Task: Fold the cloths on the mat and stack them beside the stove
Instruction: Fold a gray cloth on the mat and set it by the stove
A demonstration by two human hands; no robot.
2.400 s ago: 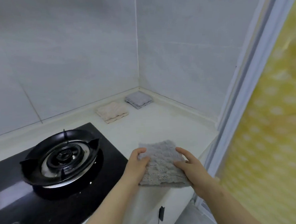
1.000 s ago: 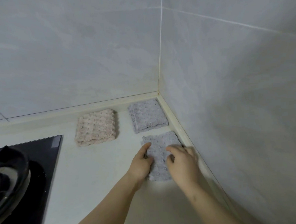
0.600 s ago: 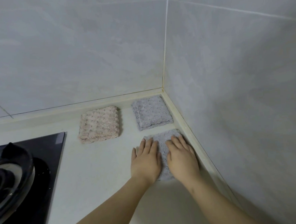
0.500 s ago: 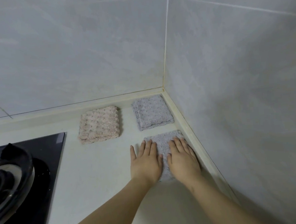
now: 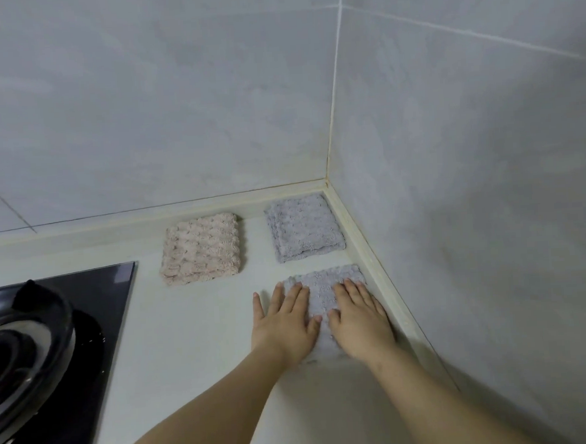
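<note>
A folded grey cloth (image 5: 323, 290) lies flat on the pale counter (image 5: 195, 330) near the right wall. My left hand (image 5: 284, 322) and my right hand (image 5: 357, 315) press on it side by side with straight fingers, covering its near half. My left hand's thumb and outer fingers rest on the bare counter. Behind it, in the corner, lies a second folded grey cloth (image 5: 304, 226). A folded pink cloth (image 5: 200, 248) lies to the left of that, between the corner and the stove (image 5: 95, 323).
The black glass stove with its burner ring (image 5: 21, 341) takes up the left side. Tiled walls close the counter at the back and right, with a raised pale edge strip (image 5: 381, 285) along their foot.
I carried the grey cloth from the counter's front edge to the spot near the right wall and laid it down. My fingers went from gripping it to pressing flat on it.
</note>
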